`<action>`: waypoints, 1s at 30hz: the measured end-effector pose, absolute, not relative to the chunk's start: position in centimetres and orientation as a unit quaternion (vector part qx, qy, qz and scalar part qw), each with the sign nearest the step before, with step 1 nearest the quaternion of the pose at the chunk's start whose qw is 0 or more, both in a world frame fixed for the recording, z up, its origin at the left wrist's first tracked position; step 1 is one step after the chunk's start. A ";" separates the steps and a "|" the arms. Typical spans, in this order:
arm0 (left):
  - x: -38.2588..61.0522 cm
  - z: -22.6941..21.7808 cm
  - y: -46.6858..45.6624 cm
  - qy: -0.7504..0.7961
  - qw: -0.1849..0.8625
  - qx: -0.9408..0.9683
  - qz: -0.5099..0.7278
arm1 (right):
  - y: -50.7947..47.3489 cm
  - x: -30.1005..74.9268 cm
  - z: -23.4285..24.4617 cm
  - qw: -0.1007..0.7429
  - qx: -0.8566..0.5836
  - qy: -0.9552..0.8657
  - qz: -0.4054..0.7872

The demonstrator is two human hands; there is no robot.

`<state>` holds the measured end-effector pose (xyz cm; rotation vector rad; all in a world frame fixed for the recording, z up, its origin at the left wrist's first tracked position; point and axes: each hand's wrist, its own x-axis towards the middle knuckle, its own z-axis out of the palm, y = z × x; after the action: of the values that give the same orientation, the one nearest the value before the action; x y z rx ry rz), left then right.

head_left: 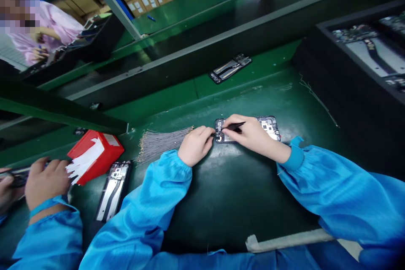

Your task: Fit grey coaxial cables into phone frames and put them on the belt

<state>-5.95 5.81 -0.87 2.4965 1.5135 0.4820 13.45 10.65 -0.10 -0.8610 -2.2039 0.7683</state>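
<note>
An opened phone [268,125] lies flat on the green bench, its circuit board and silvery middle exposed. My right hand [249,135] rests over it, closed around slim black tweezers [234,126] whose tip is at the phone's left end. My left hand [196,144] is curled at that same end, thumb and fingertips pinched together by the phone's edge. Whatever those fingertips grip is too small or hidden to make out. Just beyond my left hand lies a fanned bundle of thin grey cables [164,142] with brass-coloured ends.
A red bin [109,152] holding white strips stands left, beside another opened phone [112,190]. A co-worker's hand [47,181] works at far left. One more phone [230,68] lies at the back. A black box [341,105] with phone parts occupies the right.
</note>
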 end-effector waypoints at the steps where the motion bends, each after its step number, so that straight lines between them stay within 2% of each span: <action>1: -6.1 -0.6 5.7 0.486 0.114 0.852 0.158 | 10.7 14.4 0.1 0.345 -0.360 -0.821 0.279; 4: -6.2 -0.3 5.4 0.409 0.154 0.888 0.143 | 10.6 18.0 0.3 0.390 -0.487 -0.761 0.177; 8: -5.4 -0.3 5.2 0.386 0.061 0.917 0.083 | 10.3 21.7 -0.3 0.348 -0.570 -0.732 0.138; 11: -4.6 -0.2 5.3 0.360 -0.012 0.932 0.049 | 9.8 22.1 -0.8 0.311 -0.558 -0.751 0.168; 14: -3.7 -0.1 5.4 0.334 -0.032 0.941 0.047 | 9.1 21.4 -0.8 0.325 -0.510 -0.762 0.233; 20: -1.8 -0.3 5.2 0.337 0.000 0.940 0.059 | 7.7 21.3 -0.8 0.365 -0.412 -0.747 0.374; 30: -0.5 -1.1 5.0 0.419 0.057 0.894 0.146 | 7.0 21.7 -0.9 0.354 -0.446 -0.722 0.393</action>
<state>-0.54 4.96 -1.10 2.7122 1.2693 0.4431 21.69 6.99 -0.90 -1.1520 -1.8672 1.0158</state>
